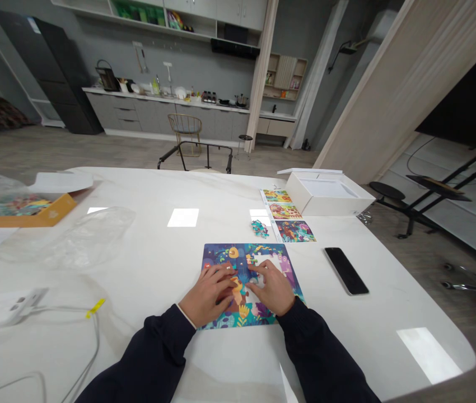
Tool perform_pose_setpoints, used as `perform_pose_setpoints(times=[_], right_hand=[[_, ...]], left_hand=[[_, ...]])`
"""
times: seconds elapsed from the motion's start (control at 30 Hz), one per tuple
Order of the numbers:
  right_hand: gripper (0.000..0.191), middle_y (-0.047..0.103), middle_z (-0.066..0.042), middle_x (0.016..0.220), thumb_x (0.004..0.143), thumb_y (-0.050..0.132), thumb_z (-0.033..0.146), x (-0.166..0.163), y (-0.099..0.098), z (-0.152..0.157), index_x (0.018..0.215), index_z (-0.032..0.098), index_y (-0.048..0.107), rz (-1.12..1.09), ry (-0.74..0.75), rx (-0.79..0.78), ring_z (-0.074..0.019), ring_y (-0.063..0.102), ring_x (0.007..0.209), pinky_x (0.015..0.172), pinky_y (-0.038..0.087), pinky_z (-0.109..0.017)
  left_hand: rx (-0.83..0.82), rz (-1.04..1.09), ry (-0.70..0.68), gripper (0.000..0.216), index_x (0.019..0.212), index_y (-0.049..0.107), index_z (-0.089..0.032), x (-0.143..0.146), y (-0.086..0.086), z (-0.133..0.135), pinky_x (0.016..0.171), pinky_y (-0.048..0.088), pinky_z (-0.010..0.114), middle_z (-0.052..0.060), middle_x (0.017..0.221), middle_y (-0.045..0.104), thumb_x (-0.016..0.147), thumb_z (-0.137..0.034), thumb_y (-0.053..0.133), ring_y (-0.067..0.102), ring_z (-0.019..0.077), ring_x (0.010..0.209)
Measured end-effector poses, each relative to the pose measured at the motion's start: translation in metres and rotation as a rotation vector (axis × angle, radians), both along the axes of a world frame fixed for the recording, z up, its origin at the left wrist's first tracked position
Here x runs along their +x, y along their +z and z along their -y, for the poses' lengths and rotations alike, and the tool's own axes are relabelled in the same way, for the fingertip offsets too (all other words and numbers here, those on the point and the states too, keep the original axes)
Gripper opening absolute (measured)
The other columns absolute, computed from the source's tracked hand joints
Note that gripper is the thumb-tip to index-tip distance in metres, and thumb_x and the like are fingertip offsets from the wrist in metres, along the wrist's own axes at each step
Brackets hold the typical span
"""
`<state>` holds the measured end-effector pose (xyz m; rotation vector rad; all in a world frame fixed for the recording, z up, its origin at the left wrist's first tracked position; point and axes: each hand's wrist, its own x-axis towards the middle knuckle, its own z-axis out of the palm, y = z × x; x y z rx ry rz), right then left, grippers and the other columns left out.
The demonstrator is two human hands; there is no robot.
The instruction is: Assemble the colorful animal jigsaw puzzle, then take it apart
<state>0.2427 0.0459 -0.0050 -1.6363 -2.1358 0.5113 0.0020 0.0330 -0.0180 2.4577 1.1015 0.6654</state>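
Note:
A colourful jigsaw puzzle (244, 319) lies flat on the white table before me, mostly filled, with white unfilled patches at its middle and right. My left hand (209, 290) rests palm down on its left half, fingers stretched out and touching the pieces. Over the right half is my right hand (272, 288), its index finger and thumb spread apart with their tips at the edge of a white patch. No piece shows between those tips, and my hands cover part of the picture. Just beyond the puzzle sits a small pile of loose puzzle pieces (259, 228).
Picture cards (295, 231) and a white box (330, 193) stand at the back right. A phone (346, 271) lies to the right. On the left are a clear plastic bag (91, 238), an orange box lid (55, 211), a white power strip (0, 309) and its cable (95, 336).

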Motion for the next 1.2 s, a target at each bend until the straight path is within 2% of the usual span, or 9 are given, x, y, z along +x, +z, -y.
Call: perform_pose_setpoints(times=[0.17,0.5,0.7,0.83,1.03,1.13,1.2], right_hand=[[0.036,0.064,-0.007,0.107,0.086,0.077,0.038,0.0,0.0,0.0,0.12,0.024,0.075,0.033,0.002,-0.009,-0.0214,0.069,0.085,0.079,0.055,-0.033],[0.037,0.064,-0.007,0.109,0.086,0.077,0.032,-0.001,-0.001,0.001,0.121,0.022,0.073,0.025,0.018,-0.008,-0.0233,0.069,0.095,0.087,0.054,-0.034],[0.043,0.066,-0.006,0.102,0.088,0.074,0.031,0.008,0.0,-0.009,0.13,0.024,0.069,-0.078,-0.017,0.067,-0.0182,0.064,0.074,0.078,0.054,-0.035],[0.043,0.071,-0.01,0.107,0.087,0.07,0.025,0.023,0.005,-0.049,0.13,0.017,0.066,-0.038,-0.016,0.115,-0.0192,0.067,0.078,0.085,0.054,-0.038],[0.042,0.071,-0.013,0.123,0.087,0.066,0.014,0.022,0.014,-0.141,0.129,0.016,0.066,0.086,-0.091,0.155,-0.025,0.067,0.111,0.103,0.048,-0.039],[0.044,0.071,-0.016,0.125,0.082,0.073,0.014,0.016,0.008,-0.167,0.126,0.013,0.068,0.125,-0.112,0.141,-0.0289,0.063,0.12,0.106,0.045,-0.038],[0.044,0.072,-0.018,0.12,0.079,0.076,0.014,0.014,0.002,-0.175,0.123,0.011,0.069,0.15,-0.128,0.131,-0.0307,0.064,0.118,0.104,0.045,-0.038]], left_hand=[[0.001,0.0,-0.004,0.03,0.118,0.068,-0.026,0.0,0.002,0.0,0.11,0.04,0.052,0.007,0.143,0.061,0.089,-0.018,0.066,0.048,0.0315,0.133],[-0.002,-0.023,-0.002,0.034,0.122,0.067,-0.026,0.0,0.001,0.0,0.111,0.038,0.054,0.008,0.143,0.06,0.089,-0.019,0.065,0.047,0.032,0.134],[-0.006,0.006,-0.008,0.032,0.12,0.067,-0.026,0.0,0.002,0.0,0.11,0.039,0.053,0.007,0.143,0.061,0.089,-0.017,0.065,0.048,0.0313,0.134],[-0.015,0.016,-0.008,0.033,0.118,0.068,-0.026,0.0,0.001,0.0,0.111,0.037,0.054,0.007,0.143,0.061,0.087,-0.016,0.066,0.047,0.032,0.135],[-0.018,0.026,0.01,0.033,0.115,0.069,-0.026,0.0,0.001,0.001,0.111,0.038,0.054,0.007,0.14,0.063,0.084,-0.015,0.066,0.049,0.0324,0.132],[-0.021,0.031,0.01,0.029,0.113,0.07,-0.026,0.0,0.003,0.001,0.11,0.039,0.054,0.007,0.139,0.063,0.085,-0.017,0.066,0.05,0.0322,0.131],[-0.025,0.033,0.008,0.03,0.112,0.07,-0.026,0.0,0.004,0.002,0.11,0.039,0.054,0.007,0.14,0.063,0.084,-0.016,0.067,0.05,0.0319,0.132]])
